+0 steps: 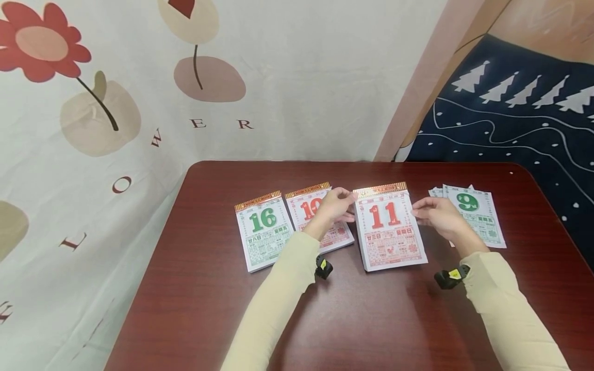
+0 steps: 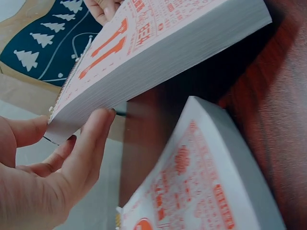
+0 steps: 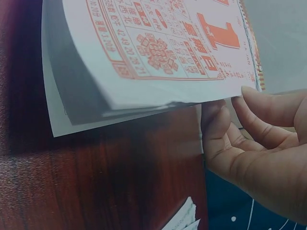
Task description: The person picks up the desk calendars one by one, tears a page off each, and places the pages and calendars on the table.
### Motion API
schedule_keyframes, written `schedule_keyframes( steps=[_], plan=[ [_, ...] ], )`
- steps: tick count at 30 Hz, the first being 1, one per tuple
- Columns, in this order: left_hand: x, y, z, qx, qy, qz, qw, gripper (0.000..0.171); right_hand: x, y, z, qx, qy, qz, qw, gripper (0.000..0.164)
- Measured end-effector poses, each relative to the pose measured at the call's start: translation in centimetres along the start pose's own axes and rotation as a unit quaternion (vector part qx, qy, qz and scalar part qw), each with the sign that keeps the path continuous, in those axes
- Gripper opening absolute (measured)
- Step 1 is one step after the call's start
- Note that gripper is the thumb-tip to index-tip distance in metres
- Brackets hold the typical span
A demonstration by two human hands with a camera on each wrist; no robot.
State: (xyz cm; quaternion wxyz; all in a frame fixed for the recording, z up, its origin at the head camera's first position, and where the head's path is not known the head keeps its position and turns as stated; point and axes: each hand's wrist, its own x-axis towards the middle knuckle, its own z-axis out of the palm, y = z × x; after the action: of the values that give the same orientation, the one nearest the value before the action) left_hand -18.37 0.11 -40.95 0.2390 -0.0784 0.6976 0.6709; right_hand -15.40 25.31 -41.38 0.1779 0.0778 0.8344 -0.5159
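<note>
A thick tear-off calendar pad (image 1: 390,232) shows a red 11 under a gold-and-red top strip. My left hand (image 1: 330,208) pinches its left side near the top, the thumb and fingers at the page block in the left wrist view. On the opposite side, my right hand (image 1: 441,215) holds the upper right edge between thumb and fingers. In the wrist views the pad is tilted, its lower end raised over the table with a dark shadow beneath. Beneath my left hand lies a second calendar pad (image 1: 335,239) with a red 10, partly covered by that hand.
Left of these lies a calendar pad (image 1: 264,239) with a green 16. Several loose calendar sheets (image 1: 484,221), the top one with a green 9, lie at the right, partly behind my right hand. The dark red table (image 1: 195,288) ends at a printed curtain (image 1: 297,103).
</note>
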Motion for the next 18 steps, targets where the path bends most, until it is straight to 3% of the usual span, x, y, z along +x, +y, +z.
schedule_keyframes(
  steps=[7, 18],
  plan=[
    [-0.5, 1.3, -0.3, 0.014, -0.008, 0.018, 0.9997, 0.022, -0.5, -1.1, -0.5, -0.031, 0.007, -0.008, 0.999, 0.035],
    [-1.6, 3.8, -1.2, 0.007, -0.038, 0.038, 0.9985, 0.023, -1.3, -3.4, -1.3, -0.03, 0.018, -0.046, 0.998, 0.037]
  ],
)
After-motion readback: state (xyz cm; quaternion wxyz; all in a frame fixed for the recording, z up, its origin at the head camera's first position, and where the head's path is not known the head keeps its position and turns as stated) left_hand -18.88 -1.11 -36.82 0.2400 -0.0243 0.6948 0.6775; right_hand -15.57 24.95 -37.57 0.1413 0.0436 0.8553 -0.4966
